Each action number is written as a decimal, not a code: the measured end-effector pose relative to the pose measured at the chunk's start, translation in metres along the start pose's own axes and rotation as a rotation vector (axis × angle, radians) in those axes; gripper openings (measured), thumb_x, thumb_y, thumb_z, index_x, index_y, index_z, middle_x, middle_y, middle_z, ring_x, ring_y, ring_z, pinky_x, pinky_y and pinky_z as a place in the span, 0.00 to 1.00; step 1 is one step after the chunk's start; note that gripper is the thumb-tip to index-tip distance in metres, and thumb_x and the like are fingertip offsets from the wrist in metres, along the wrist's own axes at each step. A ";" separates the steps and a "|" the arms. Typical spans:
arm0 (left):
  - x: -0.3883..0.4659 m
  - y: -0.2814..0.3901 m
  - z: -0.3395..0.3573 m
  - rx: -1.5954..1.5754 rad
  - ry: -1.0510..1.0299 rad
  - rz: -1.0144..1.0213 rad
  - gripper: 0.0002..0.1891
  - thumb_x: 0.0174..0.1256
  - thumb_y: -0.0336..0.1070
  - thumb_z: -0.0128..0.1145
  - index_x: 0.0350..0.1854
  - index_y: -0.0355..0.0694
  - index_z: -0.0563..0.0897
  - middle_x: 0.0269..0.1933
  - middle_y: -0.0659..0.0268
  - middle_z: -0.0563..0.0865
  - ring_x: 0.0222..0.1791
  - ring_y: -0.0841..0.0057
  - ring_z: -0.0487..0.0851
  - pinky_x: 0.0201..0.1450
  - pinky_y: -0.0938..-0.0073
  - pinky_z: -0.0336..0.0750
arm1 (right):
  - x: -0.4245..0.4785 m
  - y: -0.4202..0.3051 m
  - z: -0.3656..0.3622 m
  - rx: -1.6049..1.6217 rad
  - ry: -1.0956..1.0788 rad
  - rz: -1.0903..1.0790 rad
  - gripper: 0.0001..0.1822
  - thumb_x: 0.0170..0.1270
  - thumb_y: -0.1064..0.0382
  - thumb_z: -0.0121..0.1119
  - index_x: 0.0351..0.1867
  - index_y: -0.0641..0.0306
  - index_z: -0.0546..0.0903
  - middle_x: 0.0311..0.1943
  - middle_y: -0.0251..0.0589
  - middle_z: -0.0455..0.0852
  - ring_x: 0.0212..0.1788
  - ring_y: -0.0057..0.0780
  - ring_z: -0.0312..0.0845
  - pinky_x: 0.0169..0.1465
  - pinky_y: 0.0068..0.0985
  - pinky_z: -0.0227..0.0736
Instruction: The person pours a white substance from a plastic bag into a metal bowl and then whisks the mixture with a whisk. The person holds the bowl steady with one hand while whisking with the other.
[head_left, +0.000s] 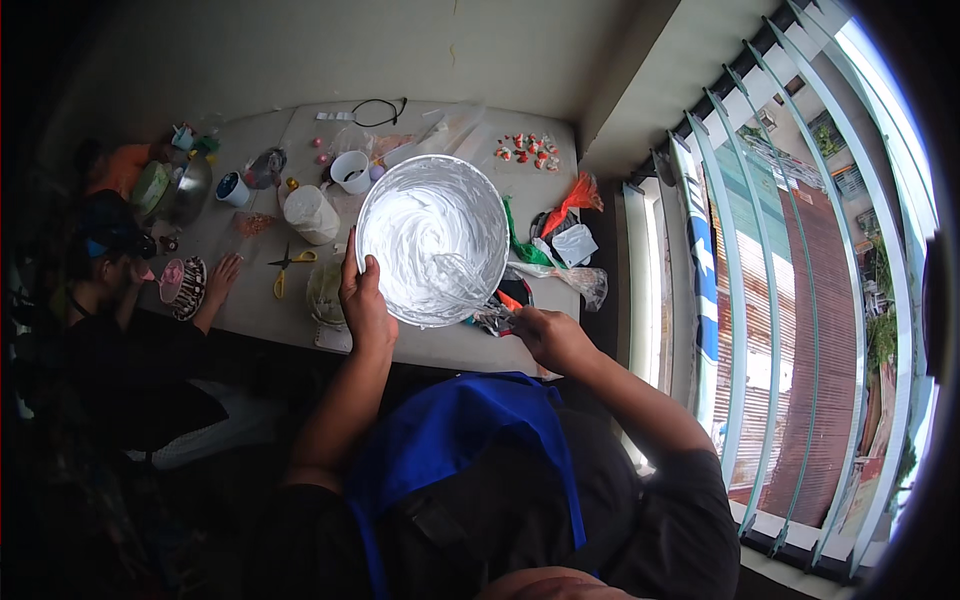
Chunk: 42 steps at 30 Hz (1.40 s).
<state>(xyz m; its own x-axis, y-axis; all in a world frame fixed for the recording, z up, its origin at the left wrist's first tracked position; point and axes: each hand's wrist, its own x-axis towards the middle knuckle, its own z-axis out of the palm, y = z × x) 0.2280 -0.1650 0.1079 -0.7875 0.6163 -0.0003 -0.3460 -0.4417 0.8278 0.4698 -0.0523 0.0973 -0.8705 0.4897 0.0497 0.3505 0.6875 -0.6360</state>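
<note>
My left hand (369, 304) grips the left rim of a round mixing bowl (495, 199), thumb on the inside wall and fingers outside. The bowl is tipped toward me, above the table (420, 349). Inside, thick white whipped cream or icing (420, 232) lies in swirls. My right hand (553, 339) holds a wire whisk (461, 279) by its handle. The whisk's wires are coated in white and rest in the lower right of the bowl. Left of the bowl, partly covered by it, stands a small round item with a pale top (325, 289).
Yellow-handled scissors (283, 270) and a white tub (310, 216) lie left. Piping bags, orange (574, 202), green (531, 253) and white (581, 281), lie right. Red-and-white pieces (531, 150) sit behind. At left, a co-worker (112, 277) is beside a decorated cake (191, 289). Louvred window (772, 300) at right.
</note>
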 end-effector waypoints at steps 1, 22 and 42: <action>-0.001 -0.004 0.001 0.013 0.031 -0.006 0.26 0.71 0.29 0.49 0.71 0.36 0.64 0.69 0.56 0.70 0.68 0.68 0.67 0.71 0.68 0.58 | 0.002 -0.016 0.004 0.095 -0.038 -0.055 0.08 0.62 0.64 0.58 0.35 0.65 0.74 0.28 0.52 0.83 0.33 0.53 0.82 0.37 0.45 0.75; 0.004 0.001 -0.009 0.052 -0.025 0.025 0.26 0.71 0.28 0.48 0.71 0.36 0.65 0.69 0.58 0.71 0.69 0.70 0.66 0.72 0.69 0.56 | 0.008 0.000 -0.022 -0.097 0.016 0.136 0.13 0.60 0.66 0.61 0.45 0.67 0.77 0.33 0.55 0.85 0.36 0.53 0.83 0.40 0.40 0.78; -0.011 -0.007 -0.007 -0.233 -0.018 -0.308 0.25 0.71 0.27 0.46 0.71 0.35 0.65 0.70 0.57 0.69 0.69 0.70 0.66 0.72 0.69 0.56 | 0.028 0.021 -0.012 -0.038 0.223 0.090 0.11 0.60 0.65 0.59 0.43 0.66 0.78 0.32 0.55 0.85 0.36 0.54 0.82 0.41 0.44 0.76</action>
<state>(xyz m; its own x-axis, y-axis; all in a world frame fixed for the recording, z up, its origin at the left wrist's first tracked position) 0.2354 -0.1728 0.0981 -0.6203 0.7536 -0.2174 -0.6729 -0.3690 0.6411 0.4570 -0.0172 0.0945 -0.7386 0.6534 0.1658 0.4396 0.6532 -0.6165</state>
